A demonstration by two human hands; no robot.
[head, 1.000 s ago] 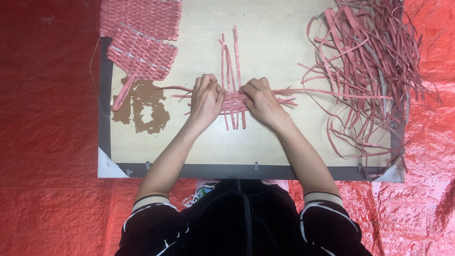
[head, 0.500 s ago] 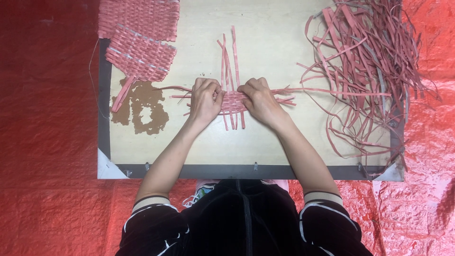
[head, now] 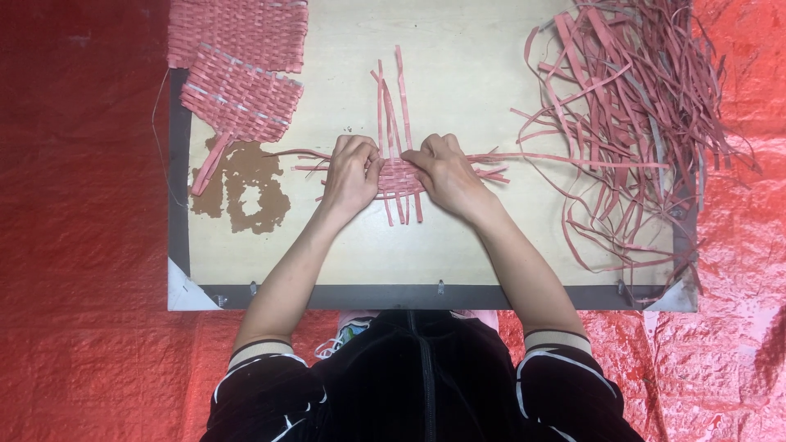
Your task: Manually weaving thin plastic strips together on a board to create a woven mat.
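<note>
A small woven patch of pink paper strips (head: 399, 176) lies in the middle of the pale wooden board (head: 458, 245). Loose strip ends stick out of it upward, downward and to both sides. My left hand (head: 350, 173) presses on the patch's left edge with fingers curled over the strips. My right hand (head: 446, 170) presses on its right edge, fingertips pinching strips near the top. The two hands almost touch above the patch.
Two finished woven pink mats (head: 237, 61) lie at the board's upper left. A big tangle of loose pink strips (head: 639, 115) covers the right side. A brown worn patch (head: 246, 184) marks the board at left. Red sheeting (head: 82, 245) surrounds the board.
Both hands stay on the woven patch; the fingers shifted only slightly. The strips look unchanged.
</note>
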